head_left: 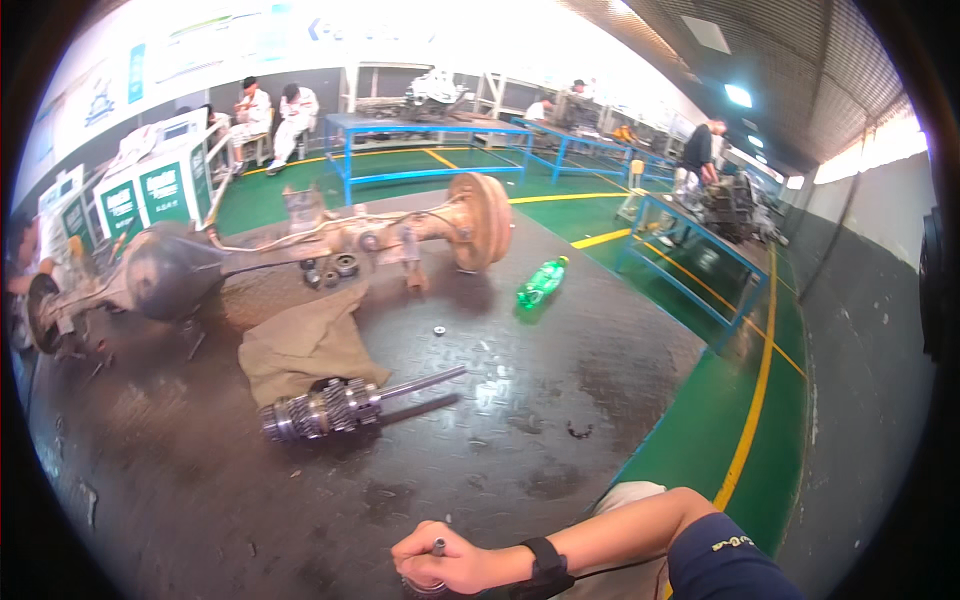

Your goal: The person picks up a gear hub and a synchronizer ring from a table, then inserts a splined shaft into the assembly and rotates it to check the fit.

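My right hand (440, 562) is closed at the table's near edge, low in the picture. A short metal shaft (438, 547) pokes up out of the fist. Below the fingers a round metal part (422, 588) shows in part; whether it joins the shaft is hidden. Farther off lies a gear shaft (335, 408), a stack of toothed gears with a thin bare rod pointing right. Its gears touch a brown cloth (300, 345). A small metal ring (439, 330) and a dark open clip ring (579, 430) rest separately on the tabletop. My left hand is out of view.
A rusty vehicle axle (350, 235) spans the far side of the dark metal table (480, 470). Small bearings (346, 265) sit beside it. A green bottle (542, 283) lies to the right. Beyond are blue benches (430, 130) and several people.
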